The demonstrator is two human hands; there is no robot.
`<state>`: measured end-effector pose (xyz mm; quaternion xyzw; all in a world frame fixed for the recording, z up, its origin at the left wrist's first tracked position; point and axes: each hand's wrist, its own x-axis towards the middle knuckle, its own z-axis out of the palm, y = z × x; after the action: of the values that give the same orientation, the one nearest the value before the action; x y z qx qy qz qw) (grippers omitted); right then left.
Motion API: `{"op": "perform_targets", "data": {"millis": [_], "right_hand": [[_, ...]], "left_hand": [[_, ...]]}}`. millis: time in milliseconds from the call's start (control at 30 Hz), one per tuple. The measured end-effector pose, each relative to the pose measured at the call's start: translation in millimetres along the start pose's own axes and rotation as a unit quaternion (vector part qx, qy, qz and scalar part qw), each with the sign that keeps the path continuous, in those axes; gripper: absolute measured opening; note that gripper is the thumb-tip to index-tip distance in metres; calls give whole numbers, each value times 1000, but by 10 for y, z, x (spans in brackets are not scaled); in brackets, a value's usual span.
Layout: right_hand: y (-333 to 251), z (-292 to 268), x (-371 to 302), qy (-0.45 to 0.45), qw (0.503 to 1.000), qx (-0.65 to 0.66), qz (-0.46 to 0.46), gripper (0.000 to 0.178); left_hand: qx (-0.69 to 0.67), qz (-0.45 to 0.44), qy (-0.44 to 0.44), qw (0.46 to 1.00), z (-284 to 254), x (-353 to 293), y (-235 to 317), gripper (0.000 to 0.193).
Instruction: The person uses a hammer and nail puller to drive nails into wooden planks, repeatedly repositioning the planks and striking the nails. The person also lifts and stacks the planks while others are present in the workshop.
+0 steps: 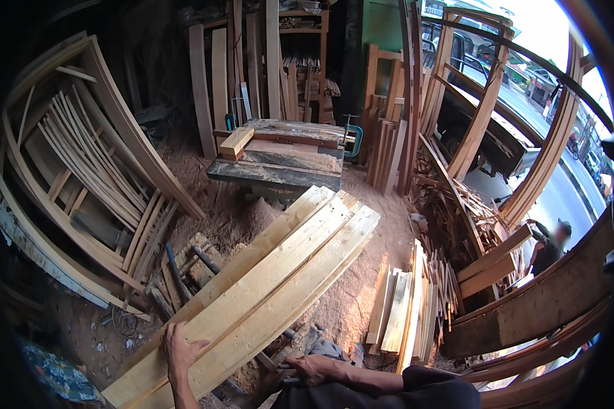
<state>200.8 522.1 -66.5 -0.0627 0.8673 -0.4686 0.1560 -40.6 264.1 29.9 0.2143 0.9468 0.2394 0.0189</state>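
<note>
1. Spreading its fingers, the person's bare left hand [183, 347] is resting on long, pale yellow wooden boards [266, 273] near their lower end, its thumb pointing right and nothing being clenched.
2. Stretching away from the person, the boards are running lengthwise on a diagonal, from lower left to upper right, their far ends reaching toward a low, dark, sawdust-strewn wooden worktable [300, 163].
3. The left hand is touching the boards, so it is the nearer one; the bare right hand [310, 368] is curling low to their right, seemingly apart. Whether its bent fingers are grasping something, I cannot tell.
4. Counting: two hands are showing; at least three boards are lying side by side, with another edge peeking out beneath, the exact total being hidden.
5. One short yellow wooden block [237, 142] is sitting on the worktable, and two teal metal clamps [353, 140] are gripping it, one near each end.
6. Beyond, at right, one person in dark clothing [546, 251] is appearing; narrow pale offcuts [397, 313] are lying nearer, too jumbled for counting.
</note>
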Motion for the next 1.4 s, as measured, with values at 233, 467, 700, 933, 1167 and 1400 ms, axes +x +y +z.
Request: {"op": "perform_targets", "data": {"millis": [233,467,700,933,1167,1400], "right_hand": [[47,6,-29,28,998,29,-46,54],[63,25,-55,15,999,7,-40,57],[74,50,-80,14,999,-24,-33,61],[-51,-63,-186,-26,999,-7,25,66],[127,66,-123,-74,994,-73,44,83],[196,121,-101,-60,996,-63,3,88]], "left_hand": [[11,-35,-18,999,38,13,-44,78],[15,-18,-3,1000,75,-3,-88,78],[40,-13,38,998,48,-93,5,66],[86,102,75,988,322,-504,-99,38],[82,195,169,963,564,-760,-180,37],[33,220,183,958,569,-854,-247,39]]}}
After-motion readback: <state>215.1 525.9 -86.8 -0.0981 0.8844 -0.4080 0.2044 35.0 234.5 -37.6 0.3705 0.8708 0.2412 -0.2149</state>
